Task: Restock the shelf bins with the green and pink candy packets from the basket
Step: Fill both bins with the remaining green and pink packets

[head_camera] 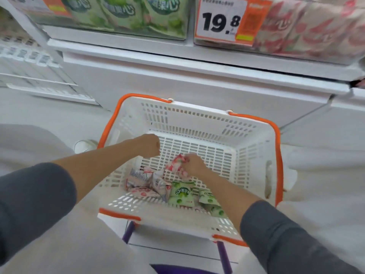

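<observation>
Your white, orange-trimmed basket point(254, 155) stands on a pale floor point(29, 115), just in front of a white shelf base point(177, 80). Inside the basket, near its middle, your right hand point(194, 166) grips a pink packet point(175, 163). More pink packets point(146, 182) and green packets point(180, 192) lie along its near wall. Your left hand point(150, 145) hovers over its left side, curled into a fist with nothing showing in it. Above and beyond the basket, a green bin point(110, 32) and a pink bin point(296, 54) flank a 19.8 price tag point(223, 20).

Bright, even, washed-out light, almost shadowless.
Motion blur smears the shelf packets point(122, 14) at 12 o'clock; wide-angle distortion curves the edges.
</observation>
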A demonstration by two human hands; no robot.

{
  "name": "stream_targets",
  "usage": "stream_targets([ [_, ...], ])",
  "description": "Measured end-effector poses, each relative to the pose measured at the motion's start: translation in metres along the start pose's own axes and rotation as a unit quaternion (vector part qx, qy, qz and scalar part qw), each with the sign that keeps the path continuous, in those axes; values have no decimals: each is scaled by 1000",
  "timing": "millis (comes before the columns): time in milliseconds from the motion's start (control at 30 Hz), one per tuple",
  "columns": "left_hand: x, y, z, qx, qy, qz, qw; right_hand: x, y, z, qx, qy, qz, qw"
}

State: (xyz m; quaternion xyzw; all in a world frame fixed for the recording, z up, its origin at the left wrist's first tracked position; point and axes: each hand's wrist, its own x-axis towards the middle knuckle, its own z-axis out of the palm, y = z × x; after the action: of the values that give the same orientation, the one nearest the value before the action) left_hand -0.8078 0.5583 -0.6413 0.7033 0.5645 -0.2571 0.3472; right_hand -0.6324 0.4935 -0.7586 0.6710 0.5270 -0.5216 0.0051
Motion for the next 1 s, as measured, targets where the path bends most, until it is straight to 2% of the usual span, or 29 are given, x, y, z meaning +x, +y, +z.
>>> stream_targets([
  [67, -2, 8, -11, -52, 41, 33, 997, -13, -29, -48, -51, 6, -94, 994],
  [133, -11, 28, -26, -131, 70, 134, 980, -38, -61, -99, -106, 10, -182, 978],
  [167, -18, 38, -35, -158, 87, 187, 966, -54, -78, -122, -129, 16, -208, 970],
  [233, -31, 54, -54, -187, 135, 236, 944, -86, -103, -160, -136, 31, -223, 965],
  [300, -51, 65, -76, -255, 165, 231, 924, -119, -122, -191, -116, 49, -217, 968],
  [367, -71, 75, -96, -312, 162, 223, 909, -145, -132, -216, -87, 76, -209, 971],
  [467, -95, 88, -123, -352, 172, 224, 892, -172, -144, -244, -12, 116, -227, 967],
  [533, -108, 95, -143, -411, 218, 214, 859, -180, -153, -261, 98, 153, -242, 953],
  [600, -120, 98, -163, -497, 265, 210, 799, -185, -164, -276, 197, 185, -254, 929],
  [700, -135, 105, -188, -591, 277, 230, 722, -197, -183, -291, 221, 193, -274, 916],
  [767, -140, 114, -203, -604, 292, 242, 700, -206, -195, -302, 239, 214, -285, 903],
  [933, -130, 132, -249, -423, 505, 201, 725, -196, -227, -348, 233, 354, -294, 857],
  [1000, -119, 133, -264, -386, 542, 178, 725, -177, -238, -366, 208, 402, -288, 844],
])
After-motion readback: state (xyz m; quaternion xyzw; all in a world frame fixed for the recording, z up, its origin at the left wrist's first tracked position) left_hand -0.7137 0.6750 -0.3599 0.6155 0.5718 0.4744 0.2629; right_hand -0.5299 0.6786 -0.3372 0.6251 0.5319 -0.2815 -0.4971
